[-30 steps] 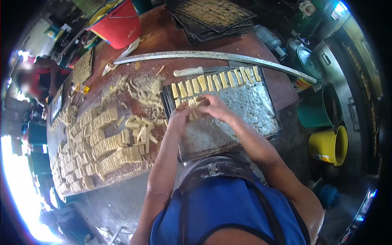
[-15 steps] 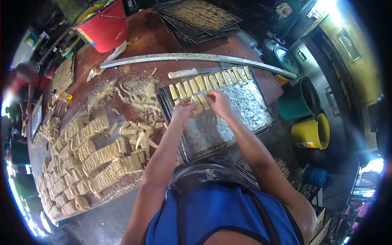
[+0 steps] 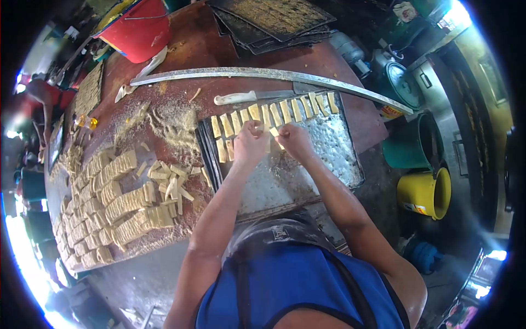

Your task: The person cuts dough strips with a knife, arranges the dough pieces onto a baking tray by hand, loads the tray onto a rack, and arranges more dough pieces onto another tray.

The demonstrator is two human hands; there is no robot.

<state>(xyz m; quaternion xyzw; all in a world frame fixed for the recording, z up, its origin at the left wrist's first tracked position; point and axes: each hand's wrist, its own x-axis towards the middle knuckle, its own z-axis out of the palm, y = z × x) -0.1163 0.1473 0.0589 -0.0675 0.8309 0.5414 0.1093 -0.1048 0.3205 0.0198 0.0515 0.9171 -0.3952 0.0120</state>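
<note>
While forearms [image 3: 216,205] slant inward | left hand [image 3: 251,142] — curled, grip unclear | right hand [image 3: 295,141] — pinching strip [image 3: 274,132]

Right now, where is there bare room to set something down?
The baking tray is bare below and right of the right hand. The tabletop is mostly bare between red bucket, dark tray stack and metal bar. Crowded: the tray's far edge, lined with dough strips, and the tabletop's left, under dough stacks.
</note>
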